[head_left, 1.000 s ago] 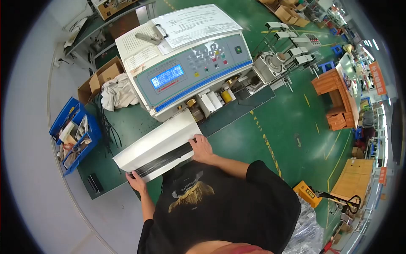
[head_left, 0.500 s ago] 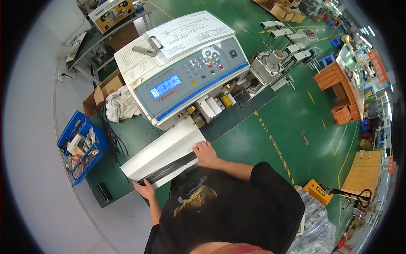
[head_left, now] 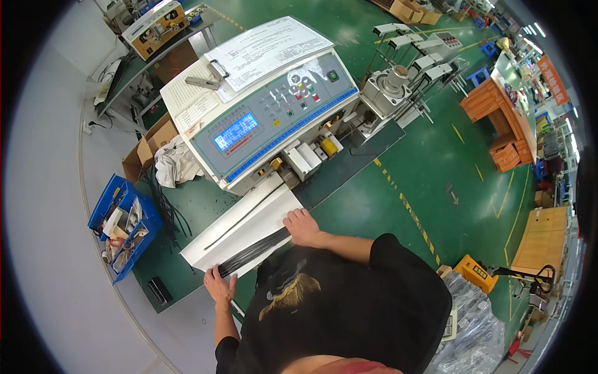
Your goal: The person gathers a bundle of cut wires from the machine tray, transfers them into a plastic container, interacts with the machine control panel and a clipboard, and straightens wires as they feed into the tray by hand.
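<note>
A bundle of black wires [head_left: 255, 250] lies along the lower side of a white sloped tray [head_left: 215, 254]. My right hand [head_left: 302, 228] is closed over the bundle's right end, by the tray's edge. At the other end, my left hand [head_left: 219, 288] has its fingers stretched against the wire tips and its thumb apart. One loose black wire [head_left: 244, 217] rests higher on the tray's slope. Behind the tray stands a white machine [head_left: 261, 118] with a lit blue display and buttons.
A blue bin [head_left: 128, 234] of mixed items sits left, near loose black wires [head_left: 165, 199] and a white cloth [head_left: 177, 162]. A clipboard with papers [head_left: 274, 50] lies on the machine. A metal stand with rollers [head_left: 392, 87] is at right; an orange pallet jack [head_left: 474, 273] is on the floor.
A single black wire now shows on the tray's upper slope. My left hand has shifted slightly right and down, with its fingers straighter at the bundle's end. My right hand stays in place.
</note>
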### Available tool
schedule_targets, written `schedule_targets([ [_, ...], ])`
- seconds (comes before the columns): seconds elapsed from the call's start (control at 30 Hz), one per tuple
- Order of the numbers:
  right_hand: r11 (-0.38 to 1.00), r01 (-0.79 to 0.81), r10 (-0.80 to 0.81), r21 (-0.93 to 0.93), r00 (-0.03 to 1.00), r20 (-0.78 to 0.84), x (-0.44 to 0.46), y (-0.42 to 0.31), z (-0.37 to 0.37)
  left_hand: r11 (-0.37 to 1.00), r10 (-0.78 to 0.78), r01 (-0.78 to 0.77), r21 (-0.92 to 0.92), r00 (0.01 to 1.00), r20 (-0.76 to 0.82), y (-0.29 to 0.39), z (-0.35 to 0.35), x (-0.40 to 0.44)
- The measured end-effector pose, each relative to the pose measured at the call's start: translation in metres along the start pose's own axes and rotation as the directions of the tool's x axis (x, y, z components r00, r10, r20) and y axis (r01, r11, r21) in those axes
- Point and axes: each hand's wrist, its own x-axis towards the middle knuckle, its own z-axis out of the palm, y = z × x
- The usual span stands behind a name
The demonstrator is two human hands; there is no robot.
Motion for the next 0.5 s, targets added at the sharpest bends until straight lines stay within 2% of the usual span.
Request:
schedule_targets([
  [0.13, 1.000, 0.025, -0.025, -0.018, 1.000, -0.007, 0.001, 0.002, 0.003, 0.998, -0.003, 0.005, -0.066, 1.000, 0.022, -0.001, 0.002, -0.001],
  [0.2, 0.999, 0.040, -0.040, -0.009, 0.998, 0.041, 0.002, 0.003, 0.004, 0.999, 0.006, -0.005, -0.054, 1.000, 0.023, 0.003, 0.003, -0.004],
  [0.3, 0.997, 0.071, -0.071, 0.010, 0.997, -0.007, 0.002, 0.006, 0.010, 0.999, 0.010, -0.009, -0.050, 0.999, 0.032, 0.001, 0.010, -0.008],
  [0.43, 0.997, 0.078, -0.078, 0.000, 0.997, -0.016, 0.001, 0.007, 0.009, 0.998, 0.053, -0.052, -0.040, 0.999, 0.007, -0.003, 0.023, -0.012],
  [0.5, 0.993, 0.116, -0.116, -0.003, 0.993, 0.009, -0.001, 0.006, 0.003, 0.998, 0.067, -0.066, 0.009, 0.995, -0.071, -0.001, 0.029, -0.013],
])
